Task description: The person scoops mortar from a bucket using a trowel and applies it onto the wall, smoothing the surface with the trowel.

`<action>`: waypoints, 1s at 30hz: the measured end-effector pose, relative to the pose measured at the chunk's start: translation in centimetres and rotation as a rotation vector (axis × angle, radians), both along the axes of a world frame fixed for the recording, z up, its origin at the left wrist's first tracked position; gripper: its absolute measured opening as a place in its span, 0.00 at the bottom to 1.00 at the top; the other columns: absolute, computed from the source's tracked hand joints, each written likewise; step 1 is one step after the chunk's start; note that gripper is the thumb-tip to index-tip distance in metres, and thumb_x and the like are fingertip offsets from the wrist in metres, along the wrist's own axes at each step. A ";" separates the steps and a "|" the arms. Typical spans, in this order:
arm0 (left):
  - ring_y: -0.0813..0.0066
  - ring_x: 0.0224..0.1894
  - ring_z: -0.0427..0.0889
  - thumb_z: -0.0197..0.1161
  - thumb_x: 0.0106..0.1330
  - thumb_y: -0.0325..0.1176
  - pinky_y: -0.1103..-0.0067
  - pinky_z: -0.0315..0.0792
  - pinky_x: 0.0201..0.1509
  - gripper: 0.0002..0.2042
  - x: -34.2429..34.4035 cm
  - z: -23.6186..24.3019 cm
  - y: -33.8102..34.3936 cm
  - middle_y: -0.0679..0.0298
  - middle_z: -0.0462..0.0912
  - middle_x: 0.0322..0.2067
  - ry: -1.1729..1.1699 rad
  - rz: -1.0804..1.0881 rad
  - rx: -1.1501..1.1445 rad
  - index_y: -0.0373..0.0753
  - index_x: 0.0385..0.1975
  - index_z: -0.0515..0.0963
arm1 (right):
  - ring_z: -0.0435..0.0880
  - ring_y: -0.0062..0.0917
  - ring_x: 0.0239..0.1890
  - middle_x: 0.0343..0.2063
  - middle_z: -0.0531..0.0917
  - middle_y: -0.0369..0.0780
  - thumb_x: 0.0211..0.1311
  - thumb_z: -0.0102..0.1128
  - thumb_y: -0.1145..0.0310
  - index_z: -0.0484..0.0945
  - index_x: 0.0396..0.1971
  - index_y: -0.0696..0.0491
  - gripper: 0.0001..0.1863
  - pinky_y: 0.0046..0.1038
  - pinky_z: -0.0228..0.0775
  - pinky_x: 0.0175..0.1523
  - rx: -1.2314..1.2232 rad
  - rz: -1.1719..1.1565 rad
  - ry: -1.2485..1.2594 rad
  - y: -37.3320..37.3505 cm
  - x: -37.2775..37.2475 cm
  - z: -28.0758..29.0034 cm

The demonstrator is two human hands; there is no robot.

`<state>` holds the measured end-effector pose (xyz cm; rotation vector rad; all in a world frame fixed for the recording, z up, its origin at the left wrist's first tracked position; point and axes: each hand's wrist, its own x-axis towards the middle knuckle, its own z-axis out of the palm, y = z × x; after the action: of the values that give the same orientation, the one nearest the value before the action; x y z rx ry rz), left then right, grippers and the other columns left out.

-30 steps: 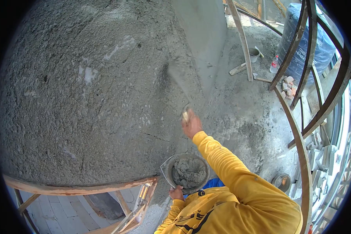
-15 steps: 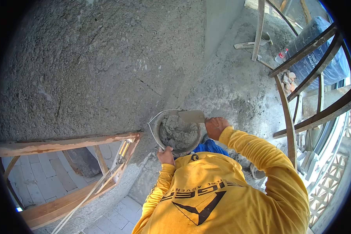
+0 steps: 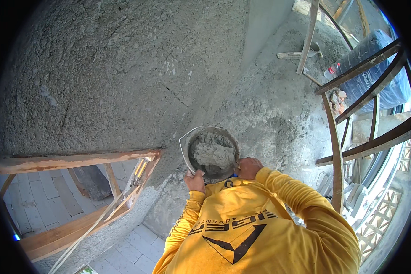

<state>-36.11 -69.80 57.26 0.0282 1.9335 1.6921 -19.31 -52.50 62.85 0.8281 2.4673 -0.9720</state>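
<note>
A round bucket (image 3: 190, 137) of wet grey mortar (image 3: 214, 154) stands close in front of my body, its wire handle (image 3: 181, 145) lying over to the left side. My left hand (image 3: 195, 181) is closed on the bucket's near-left rim, where the wire handle meets it. At the near-right rim my right hand (image 3: 249, 168) is closed around the trowel's handle. The blade is down in the bucket and I can barely make it out against the mortar. A heap of mortar rises in the middle of the bucket.
A rough cement wall (image 3: 114, 77) fills the upper left. Below it is a wooden frame (image 3: 77, 160) around an opening. On the right stand curved wooden bars (image 3: 335, 150), with a plastic-wrapped bundle (image 3: 374, 68) and a bottle (image 3: 332, 71) behind. A pail (image 3: 313, 48) lies farther off.
My right hand has come down and slightly left, taking the trowel from above the bucket's right rim into the mortar. The left hand keeps its grip on the rim.
</note>
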 end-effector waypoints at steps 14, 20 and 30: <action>0.72 0.29 0.71 0.60 0.45 0.26 0.76 0.67 0.35 0.20 -2.6 1.8 4.3 0.63 0.78 0.30 -0.045 -0.053 -0.187 0.27 0.42 0.75 | 0.72 0.20 0.19 0.24 0.71 0.38 0.56 0.51 0.72 0.70 0.40 0.58 0.12 0.24 0.73 0.22 -1.227 -1.014 1.262 5.4 9.8 11.5; 0.70 0.32 0.73 0.61 0.43 0.25 0.74 0.68 0.37 0.21 -3.9 0.2 3.4 0.60 0.79 0.33 -0.069 0.025 -0.255 0.25 0.42 0.76 | 0.73 0.17 0.19 0.23 0.73 0.36 0.66 0.55 0.70 0.67 0.45 0.58 0.13 0.20 0.70 0.22 0.057 -1.326 1.638 12.6 12.2 22.5; 0.73 0.22 0.68 0.61 0.44 0.27 0.73 0.66 0.28 0.12 -2.6 -0.1 0.9 0.64 0.77 0.22 0.113 -0.014 -0.271 0.28 0.29 0.76 | 0.80 0.51 0.41 0.41 0.80 0.54 0.66 0.53 0.61 0.64 0.57 0.54 0.23 0.46 0.73 0.47 0.310 -0.914 0.989 24.8 -16.1 12.7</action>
<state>-38.67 -68.89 57.20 0.0350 2.2257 1.4336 -35.37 -27.70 75.53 2.1029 3.0949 -1.5910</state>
